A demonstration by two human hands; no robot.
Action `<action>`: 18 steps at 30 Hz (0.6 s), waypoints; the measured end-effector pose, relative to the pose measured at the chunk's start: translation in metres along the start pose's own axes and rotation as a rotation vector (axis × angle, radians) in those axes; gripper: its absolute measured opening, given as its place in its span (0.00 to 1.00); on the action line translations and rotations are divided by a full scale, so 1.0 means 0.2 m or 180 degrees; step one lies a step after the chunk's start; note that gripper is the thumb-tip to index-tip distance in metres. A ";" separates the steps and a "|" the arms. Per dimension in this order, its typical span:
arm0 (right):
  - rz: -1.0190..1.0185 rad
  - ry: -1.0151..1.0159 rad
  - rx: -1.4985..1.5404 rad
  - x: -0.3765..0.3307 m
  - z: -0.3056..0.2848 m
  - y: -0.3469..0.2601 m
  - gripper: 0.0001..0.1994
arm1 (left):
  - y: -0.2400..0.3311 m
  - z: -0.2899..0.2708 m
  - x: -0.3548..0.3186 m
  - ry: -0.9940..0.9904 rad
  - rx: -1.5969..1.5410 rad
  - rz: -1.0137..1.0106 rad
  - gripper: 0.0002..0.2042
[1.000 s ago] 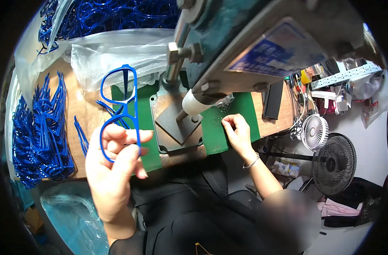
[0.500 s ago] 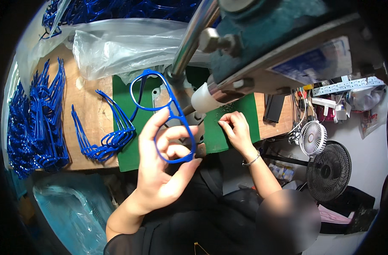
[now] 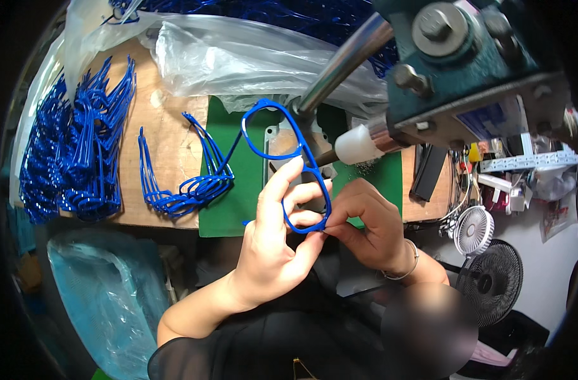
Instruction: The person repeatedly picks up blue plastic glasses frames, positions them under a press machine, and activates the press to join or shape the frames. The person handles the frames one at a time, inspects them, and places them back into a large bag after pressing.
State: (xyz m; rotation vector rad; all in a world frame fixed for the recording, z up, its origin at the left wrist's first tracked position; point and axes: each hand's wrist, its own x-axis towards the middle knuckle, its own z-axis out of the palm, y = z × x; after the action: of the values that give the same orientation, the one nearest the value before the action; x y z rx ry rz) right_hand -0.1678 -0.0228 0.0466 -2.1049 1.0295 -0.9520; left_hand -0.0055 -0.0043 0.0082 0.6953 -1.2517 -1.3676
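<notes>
My left hand (image 3: 270, 253) holds up a blue eyeglass frame (image 3: 301, 136), its fingers reaching through and around the lower lens opening. One temple arm of the frame stretches away behind it. Against the frame's lower corner, the thumb and fingertips of my right hand (image 3: 372, 231) are pinched together; whatever they grip is hidden. Just beyond the frame, a machine spindle with a white sleeve (image 3: 359, 144) points toward it. A scatter of tiny dark pieces (image 3: 365, 167) lies on the green mat (image 3: 229, 212) past my right hand.
A few blue frames (image 3: 191, 190) lie left of the mat, beside a large heap of blue frames (image 3: 80, 152). Clear plastic sheeting (image 3: 238, 60) covers the back. The teal machine head (image 3: 466, 76) overhangs the right. Two fans (image 3: 474, 231) stand at the right; a blue plastic-lined bin (image 3: 105, 297) is below left.
My right hand has left the mat by the tiny pieces and come to the frame's lower corner. My left hand still holds the frame. The whole view has shifted.
</notes>
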 end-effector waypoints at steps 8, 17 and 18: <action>-0.0174 0.0190 -0.0086 -0.03 0.01 0.00 0.09 | 0.02 -0.02 -0.01 -0.0357 -0.0132 -0.0237 0.41; 0.0118 -0.0133 0.0852 -0.02 -0.01 0.04 0.10 | 0.02 -0.04 -0.01 -0.0452 -0.0011 -0.0100 0.41; 0.0132 -0.0178 0.0822 -0.02 -0.01 0.04 0.10 | 0.01 -0.04 -0.01 -0.0467 0.0090 -0.0005 0.41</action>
State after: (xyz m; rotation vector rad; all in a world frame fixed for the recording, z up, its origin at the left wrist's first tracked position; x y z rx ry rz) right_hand -0.1742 -0.0242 0.0412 -1.8797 0.8687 -0.9459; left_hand 0.0029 -0.0039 0.0082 0.6244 -1.3886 -1.4254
